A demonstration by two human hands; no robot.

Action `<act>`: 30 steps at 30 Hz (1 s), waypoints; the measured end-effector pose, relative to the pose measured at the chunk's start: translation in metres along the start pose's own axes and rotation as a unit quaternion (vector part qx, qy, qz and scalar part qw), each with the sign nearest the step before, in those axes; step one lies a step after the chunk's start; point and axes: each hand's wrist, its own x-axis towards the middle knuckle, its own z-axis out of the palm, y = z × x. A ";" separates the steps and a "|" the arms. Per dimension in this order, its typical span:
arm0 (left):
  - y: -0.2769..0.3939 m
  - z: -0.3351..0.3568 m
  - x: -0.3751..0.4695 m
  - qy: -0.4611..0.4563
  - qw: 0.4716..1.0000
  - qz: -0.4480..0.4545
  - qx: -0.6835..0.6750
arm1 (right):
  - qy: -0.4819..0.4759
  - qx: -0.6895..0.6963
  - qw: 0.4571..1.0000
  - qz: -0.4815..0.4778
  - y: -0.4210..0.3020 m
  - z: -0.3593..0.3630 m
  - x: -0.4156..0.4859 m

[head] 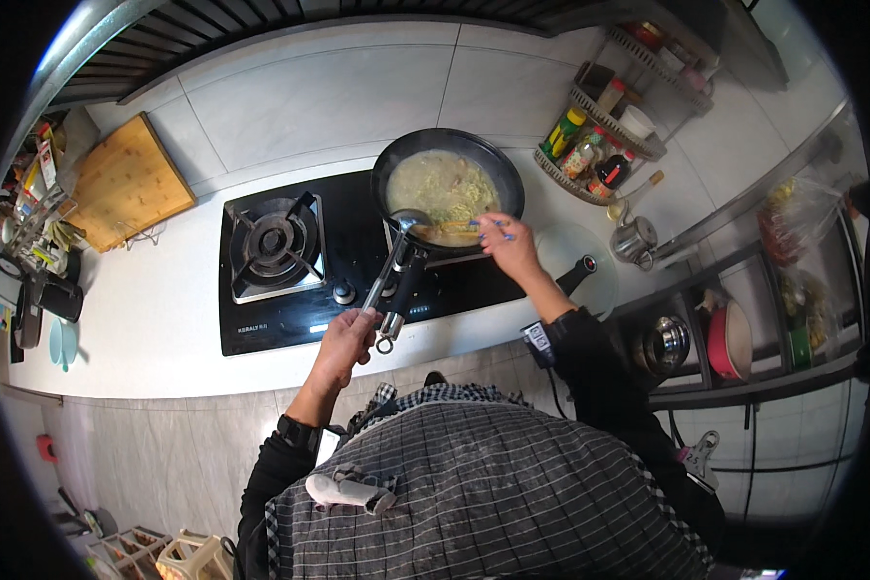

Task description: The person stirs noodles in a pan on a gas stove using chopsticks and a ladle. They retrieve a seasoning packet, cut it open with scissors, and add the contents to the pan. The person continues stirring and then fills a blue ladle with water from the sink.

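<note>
A black wok [504,170] sits on the right burner of a black glass gas hob [355,210], its handle pointing towards me. Noodles [471,196] in cloudy broth fill its lower part. My left hand [349,338] grips the handle of a metal ladle [380,279], whose bowl is at the wok's near left edge. In my right hand [507,243] are chopsticks [458,232] with blue ends. They lie nearly level over the near side of the broth, with their tips by the ladle's bowl.
The left burner [272,239] has no pan. A glass lid [587,290] lies right of the hob, near a small metal pot [633,238]. A corner rack [587,194] holds bottles. A wooden cutting board [130,185] leans at the left, and a light blue cup [63,341] stands near the counter's left end.
</note>
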 end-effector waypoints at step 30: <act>0.054 0.005 0.050 0.040 0.847 0.125 0.516 | 0.162 0.012 0.984 -0.070 -0.014 -0.068 0.027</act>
